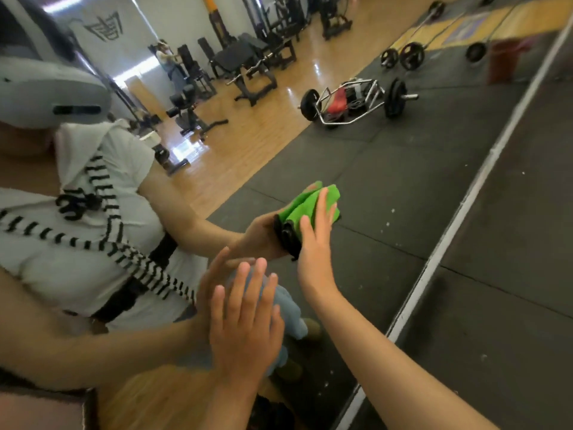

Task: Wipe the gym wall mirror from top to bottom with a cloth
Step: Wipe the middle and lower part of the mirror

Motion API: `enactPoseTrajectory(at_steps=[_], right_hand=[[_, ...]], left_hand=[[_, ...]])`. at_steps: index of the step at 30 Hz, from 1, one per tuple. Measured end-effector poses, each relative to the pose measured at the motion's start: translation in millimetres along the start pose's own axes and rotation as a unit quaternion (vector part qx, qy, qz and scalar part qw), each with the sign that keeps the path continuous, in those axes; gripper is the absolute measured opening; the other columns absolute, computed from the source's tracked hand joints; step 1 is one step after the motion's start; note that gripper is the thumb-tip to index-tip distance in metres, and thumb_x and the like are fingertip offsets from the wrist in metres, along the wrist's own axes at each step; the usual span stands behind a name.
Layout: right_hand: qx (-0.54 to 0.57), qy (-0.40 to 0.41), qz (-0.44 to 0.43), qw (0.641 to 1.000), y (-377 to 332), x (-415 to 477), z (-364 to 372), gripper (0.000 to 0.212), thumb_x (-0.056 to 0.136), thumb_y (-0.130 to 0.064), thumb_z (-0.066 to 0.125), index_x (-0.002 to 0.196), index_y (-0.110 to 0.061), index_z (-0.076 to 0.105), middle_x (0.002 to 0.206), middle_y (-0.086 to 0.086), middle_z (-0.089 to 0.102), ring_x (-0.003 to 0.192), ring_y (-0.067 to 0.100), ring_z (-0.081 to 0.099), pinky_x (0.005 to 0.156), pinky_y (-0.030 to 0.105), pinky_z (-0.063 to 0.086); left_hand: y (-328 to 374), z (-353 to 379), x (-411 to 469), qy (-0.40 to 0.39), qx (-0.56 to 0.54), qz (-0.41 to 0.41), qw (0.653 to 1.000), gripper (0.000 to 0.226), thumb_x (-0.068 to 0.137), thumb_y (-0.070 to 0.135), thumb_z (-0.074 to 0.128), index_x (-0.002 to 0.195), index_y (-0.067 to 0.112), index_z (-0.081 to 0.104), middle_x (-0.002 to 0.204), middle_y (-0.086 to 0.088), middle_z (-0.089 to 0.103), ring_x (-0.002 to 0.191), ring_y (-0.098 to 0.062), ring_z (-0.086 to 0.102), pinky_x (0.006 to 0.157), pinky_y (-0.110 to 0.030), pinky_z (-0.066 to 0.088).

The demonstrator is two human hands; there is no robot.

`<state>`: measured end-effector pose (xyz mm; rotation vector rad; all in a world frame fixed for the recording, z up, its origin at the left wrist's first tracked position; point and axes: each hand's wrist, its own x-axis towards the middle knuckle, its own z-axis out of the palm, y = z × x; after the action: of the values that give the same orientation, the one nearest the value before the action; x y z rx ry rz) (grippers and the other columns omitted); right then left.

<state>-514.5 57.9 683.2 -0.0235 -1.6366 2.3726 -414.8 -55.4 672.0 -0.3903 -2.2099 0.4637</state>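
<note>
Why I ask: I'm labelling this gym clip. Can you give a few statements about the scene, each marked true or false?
1. The right hand presses a green cloth against the mirror. True.
2. The left hand holds a spray bottle. False: its fingers are straight and it holds nothing.
3. A loaded trap bar shows in the reflection. True.
4. Both hands touch the cloth. False: only the right hand does.
</note>
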Motion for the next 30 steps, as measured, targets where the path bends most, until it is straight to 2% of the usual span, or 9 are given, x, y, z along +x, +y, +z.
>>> enactPoseTrajectory(at_steps=[5,8,11,13,18,21,24,27,30], right_hand=[[-0.059,-0.005,-0.096,0.994,-9,27,-1,0.053,0.099,-0.041,0.029,0.146,-0.042,0.004,0.164,-0.012,-0.002,0.148,0.004,-0.018,0.117,0.027,-0.017],[-0.094,-0.008,-0.123,0.988,13,37,-13,0.056,0.100,-0.048,0.022,0.152,-0.038,0.005,0.164,-0.011,-0.002,0.150,0.006,-0.016,0.120,0.032,-0.016],[-0.100,0.016,-0.095,0.990,41,48,-32,0.050,0.100,-0.049,0.018,0.147,-0.049,0.003,0.161,-0.021,-0.005,0.150,0.005,-0.014,0.122,0.038,-0.011],[-0.087,0.041,-0.062,0.993,65,55,-46,0.046,0.104,-0.043,0.021,0.146,-0.052,0.004,0.159,-0.026,-0.004,0.150,0.003,-0.012,0.123,0.037,-0.007],[-0.057,0.108,0.115,0.986,130,58,-80,0.047,0.109,-0.029,0.024,0.151,-0.040,0.006,0.165,-0.011,-0.001,0.152,0.013,-0.006,0.123,0.035,-0.001],[-0.019,0.154,0.268,0.951,157,56,-94,0.050,0.109,-0.030,0.022,0.154,-0.038,0.003,0.166,-0.002,0.001,0.153,0.023,0.002,0.123,0.043,0.006],[0.029,0.180,0.348,0.920,156,62,-95,0.052,0.109,-0.035,0.023,0.155,-0.042,0.000,0.166,0.002,0.003,0.152,0.028,0.008,0.122,0.049,0.012],[0.030,0.167,0.326,0.930,130,70,-86,0.054,0.107,-0.042,0.026,0.153,-0.045,-0.004,0.166,-0.001,-0.006,0.153,0.023,-0.002,0.123,0.050,0.008],[0.012,0.128,0.202,0.971,87,75,-72,0.053,0.104,-0.051,0.028,0.143,-0.053,-0.006,0.163,-0.012,-0.013,0.149,0.009,-0.015,0.123,0.048,-0.001]], left_hand=[[16,18,48,0.000,-0.011,0.019,1.000,0.057,0.096,0.024,0.043,0.150,0.005,0.039,0.167,-0.008,0.010,0.155,-0.022,0.004,0.126,-0.042,-0.002],[25,32,75,-0.007,0.007,0.022,1.000,0.058,0.098,0.020,0.037,0.153,0.001,0.033,0.164,-0.012,0.017,0.153,-0.024,0.012,0.126,-0.041,-0.004],[29,49,81,-0.011,0.084,0.027,0.996,0.059,0.102,0.021,0.033,0.157,0.001,0.023,0.167,-0.015,0.008,0.155,-0.025,0.002,0.125,-0.044,-0.005],[30,55,78,-0.010,0.117,0.030,0.993,0.059,0.104,0.025,0.033,0.157,0.003,0.022,0.167,-0.014,0.006,0.155,-0.025,-0.001,0.125,-0.045,-0.003],[32,57,79,-0.015,0.126,0.027,0.992,0.060,0.103,0.031,0.035,0.156,0.005,0.027,0.168,-0.011,0.004,0.155,-0.023,0.002,0.125,-0.045,-0.002],[30,60,75,-0.013,0.135,0.026,0.990,0.062,0.103,0.034,0.038,0.156,0.005,0.028,0.167,-0.011,0.009,0.155,-0.024,0.005,0.125,-0.046,0.001],[28,64,74,-0.016,0.145,0.030,0.989,0.067,0.100,0.037,0.045,0.157,0.005,0.027,0.165,-0.012,0.016,0.155,-0.024,0.006,0.125,-0.046,0.002],[28,64,73,-0.019,0.151,0.026,0.988,0.069,0.100,0.039,0.047,0.157,0.006,0.026,0.167,-0.012,0.012,0.155,-0.024,0.006,0.125,-0.046,0.002],[30,63,73,-0.021,0.156,0.026,0.987,0.072,0.100,0.040,0.048,0.158,0.008,0.021,0.168,-0.010,0.005,0.155,-0.023,0.004,0.125,-0.046,0.001]])
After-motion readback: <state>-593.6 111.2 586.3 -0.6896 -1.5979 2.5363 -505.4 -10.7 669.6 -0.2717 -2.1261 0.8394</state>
